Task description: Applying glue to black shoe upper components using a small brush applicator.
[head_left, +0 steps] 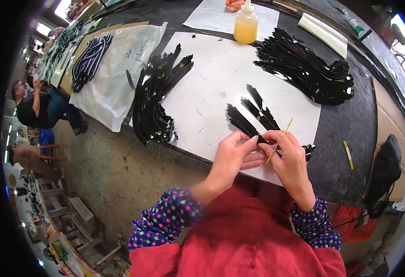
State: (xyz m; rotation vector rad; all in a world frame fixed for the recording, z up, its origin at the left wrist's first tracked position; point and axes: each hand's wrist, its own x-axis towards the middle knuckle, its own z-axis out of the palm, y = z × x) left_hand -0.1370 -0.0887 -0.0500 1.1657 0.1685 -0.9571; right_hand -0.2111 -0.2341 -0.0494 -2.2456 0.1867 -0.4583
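Observation:
Both hands meet over the near edge of a white sheet (202,92). My left hand (232,157) pinches the end of a black strip (242,121) between thumb and fingers. At the same end are the fingertips of my right hand (288,159), which is closed around a thin yellow stick (281,138). Just beyond my hands, a few more black strips (261,111) with stepped ends lie fanned out. One bundle of black strips (154,101) lies to the left, and a larger bundle (308,71) lies at the far right. My fingers hide the pinched end.
A squeeze bottle of yellow liquid (246,27) stands at the back. At left, a clear plastic bag (114,78) lies beside grey-and-black strips (90,60). A yellow strip (348,155) and a black cap-like item (386,168) are at right. A person (40,106) is at far left.

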